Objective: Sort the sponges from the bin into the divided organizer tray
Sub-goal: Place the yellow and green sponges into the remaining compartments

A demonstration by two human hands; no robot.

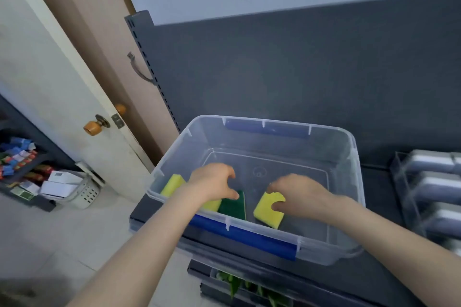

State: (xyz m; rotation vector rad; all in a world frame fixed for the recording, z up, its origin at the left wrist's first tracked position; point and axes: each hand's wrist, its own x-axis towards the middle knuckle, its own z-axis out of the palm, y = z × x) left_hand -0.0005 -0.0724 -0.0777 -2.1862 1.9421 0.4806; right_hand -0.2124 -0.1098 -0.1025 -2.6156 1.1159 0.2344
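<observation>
Both hands in clear bin (355,157), apart. Right hand (301,194) pinches yellow sponge (265,214), near side of the bin floor. Left hand (212,182) clawed over green-faced sponge (232,208) (thumb at its far edge, grip unclear). Second yellow sponge (172,184) at left wall. Organizer tray (399,174) right of bin.

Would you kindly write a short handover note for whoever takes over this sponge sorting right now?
Left hand: curled over the green-faced scouring sponge, thumb at its edge; grip unclear.
Right hand: grips a yellow foam sponge, low inside the clear plastic bin.
A second yellow sponge lies by the bin's left wall.
Done: the clear divided organizer tray on the right already holds several grey-white sponges.
Left: move at least these three bin sponges into the tray.
</observation>
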